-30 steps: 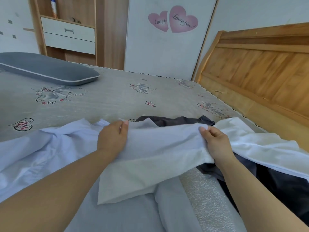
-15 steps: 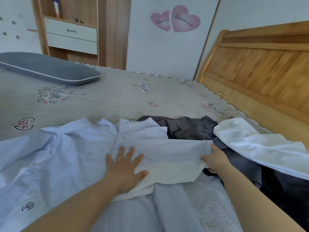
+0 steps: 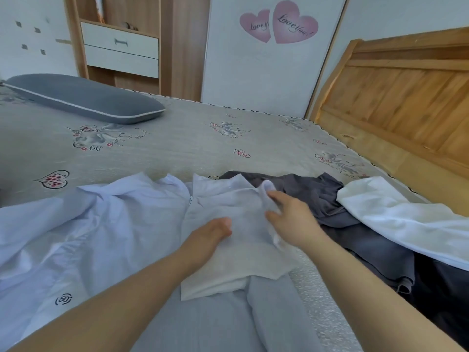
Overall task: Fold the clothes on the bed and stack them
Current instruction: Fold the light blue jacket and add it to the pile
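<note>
Shirt flap (image 3: 236, 214) now folded inward, edge in right-hand (image 3: 291, 219) grip.

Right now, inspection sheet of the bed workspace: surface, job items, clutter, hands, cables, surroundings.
Surface: grey patterned bedspread, flat.
Job's things: light blue shirt spread out, part folded; dark grey garment bunched; white garment draped at right.
Clutter: grey pillow at far left.
Grippers: left hand rests on the shirt's folded panel; right hand pinches its edge.
Cables: nothing seen.
Surroundings: wooden headboard, drawer unit, heart stickers.
</note>
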